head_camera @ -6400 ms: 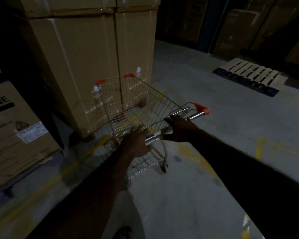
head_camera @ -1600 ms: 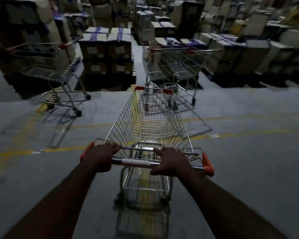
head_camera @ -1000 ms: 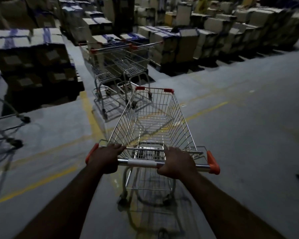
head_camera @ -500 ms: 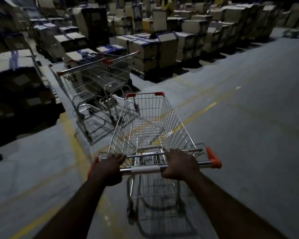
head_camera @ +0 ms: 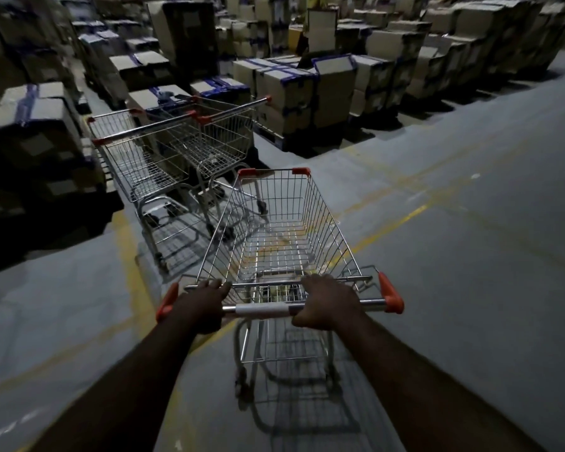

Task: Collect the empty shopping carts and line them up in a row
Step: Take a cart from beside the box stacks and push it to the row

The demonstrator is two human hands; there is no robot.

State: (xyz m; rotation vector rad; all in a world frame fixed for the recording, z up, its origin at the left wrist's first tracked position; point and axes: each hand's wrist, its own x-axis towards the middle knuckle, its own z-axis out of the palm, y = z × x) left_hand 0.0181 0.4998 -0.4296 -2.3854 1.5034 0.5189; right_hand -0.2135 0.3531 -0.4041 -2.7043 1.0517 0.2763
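An empty wire shopping cart (head_camera: 284, 223) with orange corner caps stands straight in front of me. My left hand (head_camera: 203, 303) grips the left part of its chrome handle bar. My right hand (head_camera: 327, 303) grips the bar right of the middle. Two more empty carts stand side by side ahead on the left: the nearer left cart (head_camera: 137, 158) and the cart beside it (head_camera: 222, 138). The front left corner of my cart is close to their wheels and frames.
Stacks of cardboard boxes (head_camera: 294, 89) on pallets fill the back and the left side (head_camera: 30, 132). Grey concrete floor (head_camera: 470, 256) with yellow painted lines (head_camera: 392, 223) stretches to the right. The scene is dim.
I have turned and pushed the cart across the floor. The two parked carts have come nearer and now stand just ahead on the left. Both hands keep their grip on the handle.
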